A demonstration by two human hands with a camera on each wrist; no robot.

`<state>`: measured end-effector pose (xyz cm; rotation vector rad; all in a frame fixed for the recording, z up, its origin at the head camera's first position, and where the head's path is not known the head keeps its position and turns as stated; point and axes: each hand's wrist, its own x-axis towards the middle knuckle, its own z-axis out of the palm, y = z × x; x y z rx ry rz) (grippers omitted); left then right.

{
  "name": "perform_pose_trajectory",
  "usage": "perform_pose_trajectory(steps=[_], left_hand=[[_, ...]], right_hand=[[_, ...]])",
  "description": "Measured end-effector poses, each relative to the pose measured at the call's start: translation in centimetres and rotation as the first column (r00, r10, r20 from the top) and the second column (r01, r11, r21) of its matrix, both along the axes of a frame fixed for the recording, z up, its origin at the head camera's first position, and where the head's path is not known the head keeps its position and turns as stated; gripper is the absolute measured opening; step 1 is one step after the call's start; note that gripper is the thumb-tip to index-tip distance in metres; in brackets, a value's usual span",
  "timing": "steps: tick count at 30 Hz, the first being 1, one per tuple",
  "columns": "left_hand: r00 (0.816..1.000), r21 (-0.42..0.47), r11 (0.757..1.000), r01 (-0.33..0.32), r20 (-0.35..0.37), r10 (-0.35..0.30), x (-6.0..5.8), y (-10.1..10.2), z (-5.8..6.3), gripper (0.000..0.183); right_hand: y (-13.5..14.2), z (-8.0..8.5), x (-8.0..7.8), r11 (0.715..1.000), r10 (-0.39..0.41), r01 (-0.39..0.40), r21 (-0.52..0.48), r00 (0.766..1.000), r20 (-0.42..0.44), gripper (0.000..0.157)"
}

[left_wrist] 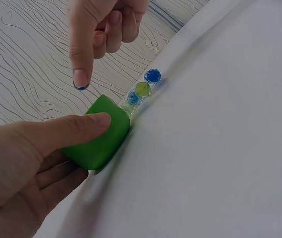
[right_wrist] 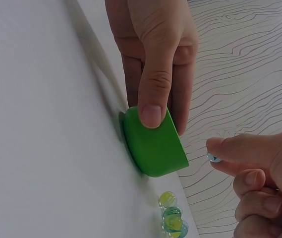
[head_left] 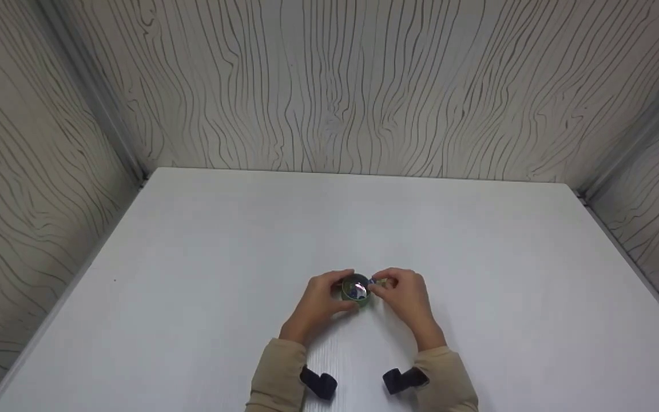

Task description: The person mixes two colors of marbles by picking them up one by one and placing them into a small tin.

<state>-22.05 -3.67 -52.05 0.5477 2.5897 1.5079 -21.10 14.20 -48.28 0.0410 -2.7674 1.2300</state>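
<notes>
A small green cup (left_wrist: 98,144) stands upright on the white table, its inside shiny, with bluish pieces showing in the head view. My left hand (head_left: 318,297) grips it from the left, thumb on the near side and fingers round the far side. Between thumb and index finger my right hand (head_left: 407,293) pinches a clear glass marble (right_wrist: 213,158) with blue in it, close beside the cup's rim. The other right fingers are curled in. Several more marbles (left_wrist: 142,89), blue, yellow and teal, lie in a cluster on the table just right of the cup, partly behind the right hand in the head view.
The white table (head_left: 203,246) extends widely around both hands. Wood-grain panels (head_left: 335,86) stand behind it and at both sides. A dark wrist mount (head_left: 319,383) sticks out from the left sleeve (head_left: 278,372), and another (head_left: 404,380) from the right sleeve (head_left: 447,377).
</notes>
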Motion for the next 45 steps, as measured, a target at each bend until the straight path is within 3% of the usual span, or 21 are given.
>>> perform_pose_trajectory(steps=[45], left_hand=[[1.000, -0.013, 1.000, 0.002, 0.003, -0.002, -0.17, 0.01, -0.15, 0.060]], right_hand=[[-0.37, -0.47, 0.00, 1.000, 0.011, -0.011, 0.021, 1.000, 0.012, 0.014]])
